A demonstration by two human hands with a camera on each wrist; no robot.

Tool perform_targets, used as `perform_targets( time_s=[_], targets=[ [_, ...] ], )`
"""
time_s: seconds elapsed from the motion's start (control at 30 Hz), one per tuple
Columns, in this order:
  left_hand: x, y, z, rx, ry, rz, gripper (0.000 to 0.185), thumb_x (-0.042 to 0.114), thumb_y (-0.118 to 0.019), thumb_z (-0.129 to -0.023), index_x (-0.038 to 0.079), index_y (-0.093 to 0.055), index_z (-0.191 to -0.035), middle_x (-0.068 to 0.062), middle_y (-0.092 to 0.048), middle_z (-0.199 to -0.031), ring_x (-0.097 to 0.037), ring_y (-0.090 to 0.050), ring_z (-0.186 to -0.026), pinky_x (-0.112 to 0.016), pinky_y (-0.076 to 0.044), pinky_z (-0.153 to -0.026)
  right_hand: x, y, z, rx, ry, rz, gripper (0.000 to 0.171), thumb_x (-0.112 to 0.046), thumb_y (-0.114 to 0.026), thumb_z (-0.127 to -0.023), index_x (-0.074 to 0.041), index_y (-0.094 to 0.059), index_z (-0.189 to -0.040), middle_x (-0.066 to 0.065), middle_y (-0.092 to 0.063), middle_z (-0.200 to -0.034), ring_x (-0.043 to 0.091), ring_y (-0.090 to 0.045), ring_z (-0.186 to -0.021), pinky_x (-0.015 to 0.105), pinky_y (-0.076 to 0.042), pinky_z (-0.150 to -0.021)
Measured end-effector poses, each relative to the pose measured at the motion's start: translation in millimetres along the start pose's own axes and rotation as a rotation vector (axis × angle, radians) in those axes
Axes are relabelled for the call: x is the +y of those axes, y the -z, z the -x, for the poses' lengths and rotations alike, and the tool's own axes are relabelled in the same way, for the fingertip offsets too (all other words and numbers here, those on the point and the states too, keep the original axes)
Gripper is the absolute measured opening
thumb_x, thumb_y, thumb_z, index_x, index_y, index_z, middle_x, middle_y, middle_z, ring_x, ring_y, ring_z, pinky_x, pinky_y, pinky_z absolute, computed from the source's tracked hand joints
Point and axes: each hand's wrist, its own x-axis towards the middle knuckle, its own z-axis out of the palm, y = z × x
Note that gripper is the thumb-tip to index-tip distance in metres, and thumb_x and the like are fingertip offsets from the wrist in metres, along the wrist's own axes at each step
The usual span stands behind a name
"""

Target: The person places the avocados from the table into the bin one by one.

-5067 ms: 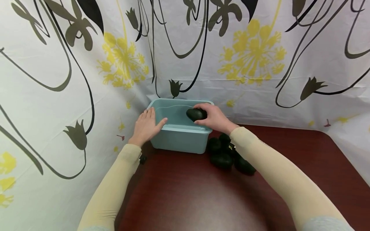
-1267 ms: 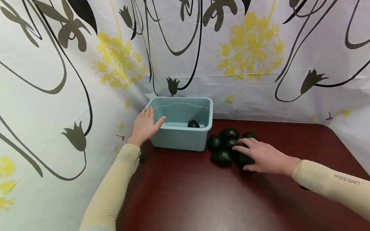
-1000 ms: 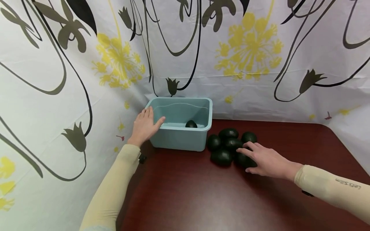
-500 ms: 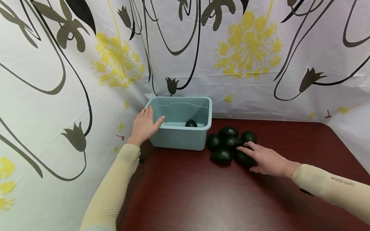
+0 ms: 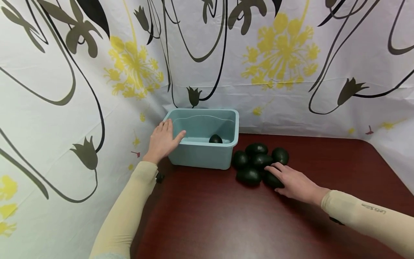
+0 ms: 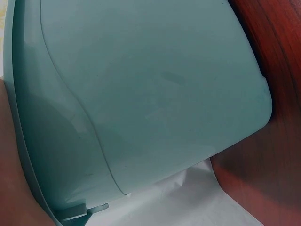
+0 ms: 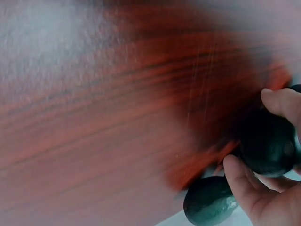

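My left hand (image 5: 161, 141) lies with straight fingers over the left rim of a light blue plastic bin (image 5: 200, 156), thumb spread along the front edge. The left wrist view shows the bin's outer wall (image 6: 155, 94) close up. At the near right of a group of dark green avocados, my right hand (image 5: 295, 183) grips one avocado (image 5: 271, 179). In the right wrist view, thumb and fingers bracket that avocado (image 7: 268, 143), and another avocado (image 7: 209, 200) sits just beside the fingers. Inside the bin, a single avocado (image 5: 215, 139) shows above the front rim.
Several more avocados (image 5: 249, 176) lie close together right of the bin, one of them (image 5: 280, 155) at the far right of the group. The dark red wooden table (image 5: 210, 216) meets a white patterned cloth (image 5: 275, 118) behind and left of the bin.
An avocado that my right hand held over the bin now lies inside it. The right hand moved right to the group and its fingers closed around another avocado. My left hand stayed put.
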Motion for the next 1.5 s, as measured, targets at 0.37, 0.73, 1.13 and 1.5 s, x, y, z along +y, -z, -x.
perform_targets(
  time_s=[0.37, 0.73, 1.13, 1.5],
  targets=[
    [1.2, 1.0, -1.2, -0.016, 0.011, -0.001, 0.11, 0.083, -0.017, -0.092, -0.003, -0.014, -0.16, -0.023, -0.022, -0.162, -0.039, -0.018, -0.15, -0.051, -0.014, -0.121, -7, 0, 4, 0.041, -0.038, -0.105, 0.082, -0.017, -0.091, -0.073, -0.011, -0.052, -0.145, 0.005, -0.046, -0.127, -0.004, -0.05, -0.061, 0.02, -0.048, -0.056],
    [0.0, -0.1, -1.5, -0.014, 0.003, 0.005, 0.11, 0.084, -0.018, -0.091, -0.003, -0.015, -0.16, -0.023, -0.023, -0.162, -0.039, -0.018, -0.15, -0.051, -0.015, -0.121, -11, 4, 7, 0.035, -0.11, -0.232, 0.069, -0.017, -0.085, -0.076, -0.014, -0.053, -0.136, -0.002, -0.047, -0.128, -0.001, -0.054, -0.067, 0.023, -0.049, -0.059],
    [0.7, -0.7, -1.4, -0.002, -0.002, 0.009, 0.109, 0.082, -0.02, -0.092, -0.004, -0.017, -0.159, -0.023, -0.024, -0.162, -0.04, -0.019, -0.15, -0.051, -0.016, -0.121, -8, 14, 11, 0.034, -0.19, -0.281, 0.07, -0.022, -0.085, -0.08, -0.017, -0.051, -0.141, -0.004, -0.046, -0.133, 0.002, -0.052, -0.063, 0.023, -0.045, -0.058],
    [-0.5, -1.9, -0.5, -0.004, 0.002, 0.011, 0.11, 0.084, -0.019, -0.091, -0.003, -0.015, -0.16, -0.023, -0.023, -0.163, -0.039, -0.018, -0.15, -0.051, -0.015, -0.121, -6, 24, 13, 0.122, -0.17, -0.271, 0.068, -0.019, -0.086, -0.078, -0.021, -0.055, -0.138, -0.008, -0.048, -0.134, 0.007, -0.055, -0.086, 0.024, -0.049, -0.066]
  ],
)
